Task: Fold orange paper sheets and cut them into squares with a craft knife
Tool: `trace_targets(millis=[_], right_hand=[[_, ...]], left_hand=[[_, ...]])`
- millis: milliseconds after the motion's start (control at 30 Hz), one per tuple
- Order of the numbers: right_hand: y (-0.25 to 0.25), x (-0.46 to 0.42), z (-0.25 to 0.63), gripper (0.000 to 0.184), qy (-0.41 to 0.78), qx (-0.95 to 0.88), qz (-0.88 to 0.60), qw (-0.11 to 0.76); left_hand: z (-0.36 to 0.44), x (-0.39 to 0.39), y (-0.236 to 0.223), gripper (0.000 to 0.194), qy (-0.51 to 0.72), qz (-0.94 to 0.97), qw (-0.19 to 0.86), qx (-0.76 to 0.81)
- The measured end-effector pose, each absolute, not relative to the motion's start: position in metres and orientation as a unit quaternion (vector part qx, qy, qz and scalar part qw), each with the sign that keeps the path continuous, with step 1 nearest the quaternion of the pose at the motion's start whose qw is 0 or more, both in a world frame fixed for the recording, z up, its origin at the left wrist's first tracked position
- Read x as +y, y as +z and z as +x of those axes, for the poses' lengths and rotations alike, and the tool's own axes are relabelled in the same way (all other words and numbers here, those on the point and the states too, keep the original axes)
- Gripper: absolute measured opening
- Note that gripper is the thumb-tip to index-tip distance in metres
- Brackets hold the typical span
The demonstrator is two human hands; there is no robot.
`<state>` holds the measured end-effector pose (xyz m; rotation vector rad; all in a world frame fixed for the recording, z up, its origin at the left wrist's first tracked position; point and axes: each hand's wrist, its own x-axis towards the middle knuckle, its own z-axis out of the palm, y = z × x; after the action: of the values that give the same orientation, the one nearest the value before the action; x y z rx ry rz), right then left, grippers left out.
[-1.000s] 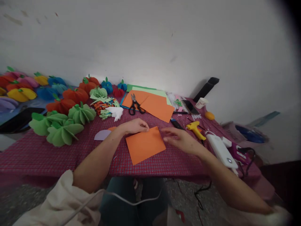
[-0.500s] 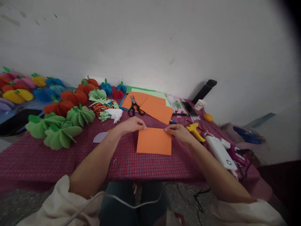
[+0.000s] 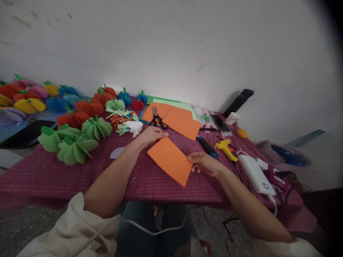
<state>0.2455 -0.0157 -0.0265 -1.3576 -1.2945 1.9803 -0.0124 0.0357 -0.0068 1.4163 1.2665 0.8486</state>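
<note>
An orange sheet of paper (image 3: 171, 160) hangs tilted over the front of the table, one corner pointing down toward me. My left hand (image 3: 152, 135) pinches its upper corner between thumb and fingers. At the right corner, my right hand (image 3: 204, 163) grips the sheet, with the fingers curled below the thumb. Beyond my hands lie black-handled scissors (image 3: 158, 119), resting on orange sheets (image 3: 183, 123). A lilac paper half-circle (image 3: 117, 152) is partly covered by my left forearm.
Green paper pumpkins (image 3: 77, 150) and other coloured ones crowd the left. Paper scraps (image 3: 120, 121) lie behind my left hand. On the right are a dark blue-black tool (image 3: 207, 146), a yellow glue gun (image 3: 226, 149), a white power bank (image 3: 255, 174) and a paper cup (image 3: 233, 118).
The orange sheet has turned from square-on to diagonal. My right hand has moved down along with its corner, uncovering the dark tool behind it; the view has shifted slightly.
</note>
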Motion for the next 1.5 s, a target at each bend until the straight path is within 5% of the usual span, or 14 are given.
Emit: trace_targets(millis=[133,267,467,567,800,1500], right_hand=[[-0.028,-0.022,0.237,0.012,0.670,-0.452,-0.524,0.269],[-0.020,-0.036,0.237,0.024,0.604,-0.534,-0.555,0.204],[0.001,-0.037,0.260,0.031,0.124,-0.772,-0.612,0.117],[-0.004,-0.023,0.256,0.029,0.011,-0.833,-0.535,0.142],[-0.033,0.002,0.226,0.037,-0.004,-0.917,-0.380,0.122],[-0.032,-0.057,0.282,0.040,0.056,-0.927,-0.365,0.070]], left_hand=[[-0.016,0.049,-0.015,0.032,0.476,0.532,0.442,0.543],[-0.017,0.056,-0.019,0.028,0.491,0.574,0.259,0.602],[0.008,0.031,-0.015,0.030,0.333,0.748,0.107,0.565],[0.020,0.023,-0.022,0.035,0.249,0.812,0.065,0.524],[0.033,0.020,-0.050,0.045,0.134,0.889,0.043,0.435],[0.034,0.016,-0.051,0.070,0.047,0.897,0.089,0.431]])
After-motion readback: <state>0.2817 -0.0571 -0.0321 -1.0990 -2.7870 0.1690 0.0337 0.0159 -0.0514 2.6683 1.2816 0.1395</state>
